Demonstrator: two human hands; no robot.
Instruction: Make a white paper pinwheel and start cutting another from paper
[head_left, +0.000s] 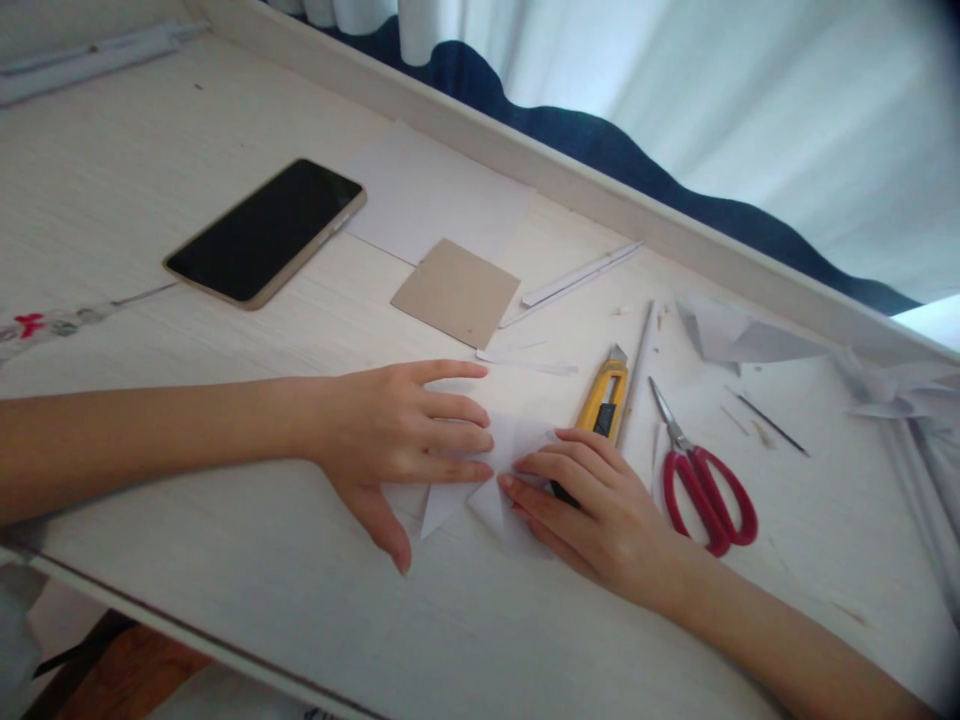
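Observation:
A piece of white folded paper (490, 508) with pointed flaps lies on the table between my hands. My left hand (397, 430) rests flat on its left side, fingers spread and thumb stretched away. On the right side of the paper, my right hand (600, 510) has its fingers bent close together, with a fold of paper at the fingertips. Parts of the paper are hidden under both hands. Just behind my right hand is a yellow box cutter (604, 395), its lower end partly covered by the fingers. Red-handled scissors (701, 480) lie to the right of that hand.
A phone (266, 232) lies at the back left, beside a white sheet (442, 190) and a square of brown cardboard (457, 293). Paper strips (581, 275), crumpled paper (742, 335) and a thin dark stick (772, 425) are scattered rightward. A raised ledge (600, 185) borders the back.

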